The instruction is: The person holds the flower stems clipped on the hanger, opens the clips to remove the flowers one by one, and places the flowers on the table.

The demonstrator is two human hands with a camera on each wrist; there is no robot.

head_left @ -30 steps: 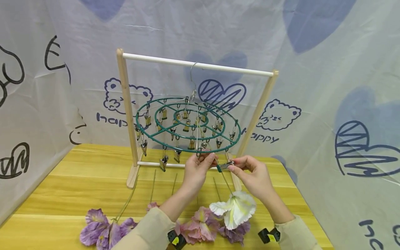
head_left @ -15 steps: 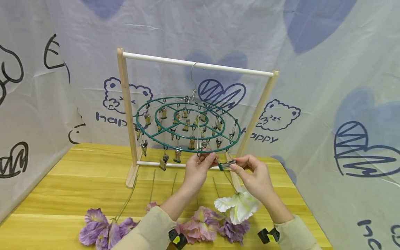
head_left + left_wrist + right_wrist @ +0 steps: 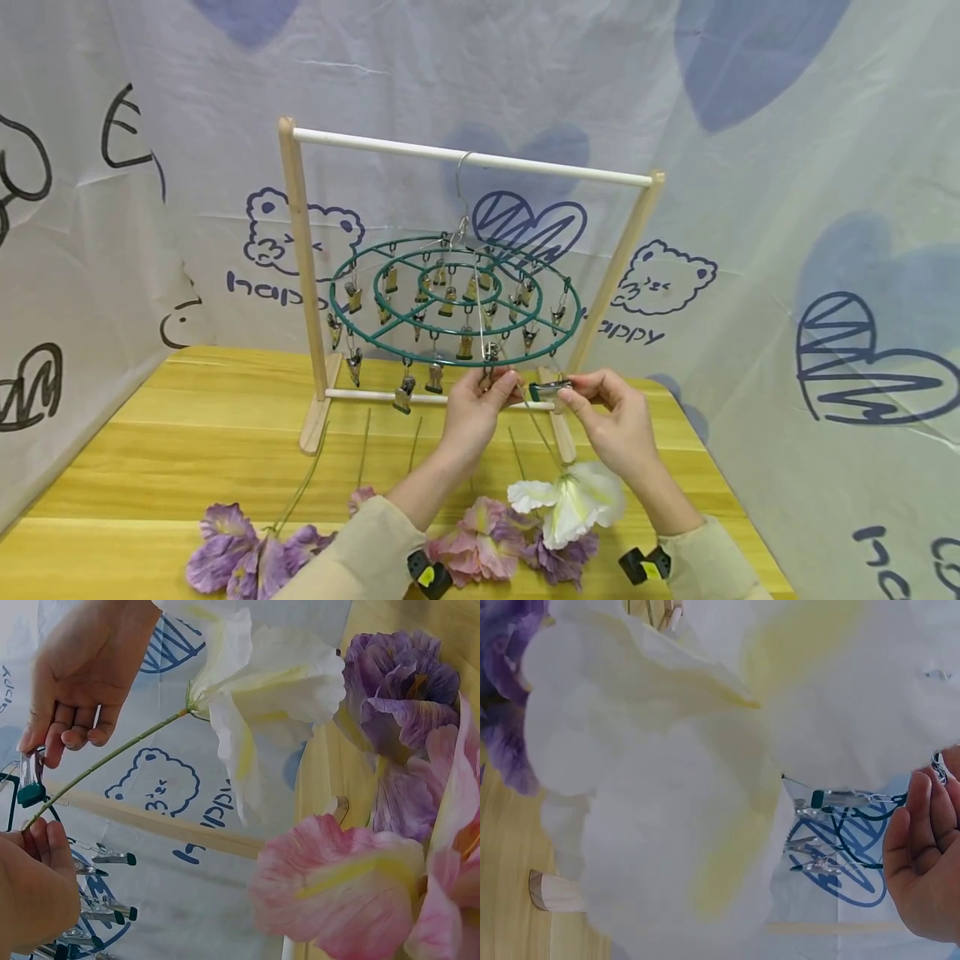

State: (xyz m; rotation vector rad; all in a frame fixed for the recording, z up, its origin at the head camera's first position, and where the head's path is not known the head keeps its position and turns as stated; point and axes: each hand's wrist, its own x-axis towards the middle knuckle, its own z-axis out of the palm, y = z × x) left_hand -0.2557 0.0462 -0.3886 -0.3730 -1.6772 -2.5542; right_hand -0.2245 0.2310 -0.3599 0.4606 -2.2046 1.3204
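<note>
In the head view my left hand [image 3: 476, 410] pinches the stem [image 3: 124, 756] of a white artificial flower [image 3: 566, 504] near its end. The bloom hangs down to the right, its petals filling much of the right wrist view. My right hand [image 3: 617, 417] pinches a metal clip [image 3: 553, 388] with a green tip by its handle end. In the left wrist view the clip's tip [image 3: 31, 793] lies close beside the stem; whether they touch is not clear. Above both hands hangs a round green clip hanger [image 3: 405, 350] with several metal clips dangling from its rings.
A wooden stand [image 3: 300, 242] with a white top bar [image 3: 420, 150] carries the hanger. On the wooden table [image 3: 127, 467] lie purple flowers [image 3: 240, 554], a pink flower [image 3: 480, 542] and another purple bloom [image 3: 562, 557], stems pointing toward the stand. Printed cloth [image 3: 765, 208] stands behind.
The clip in my right hand has shifted slightly right, off the stem it overlapped. The hanger has turned a little and its clips sway. The white bloom has shifted slightly.
</note>
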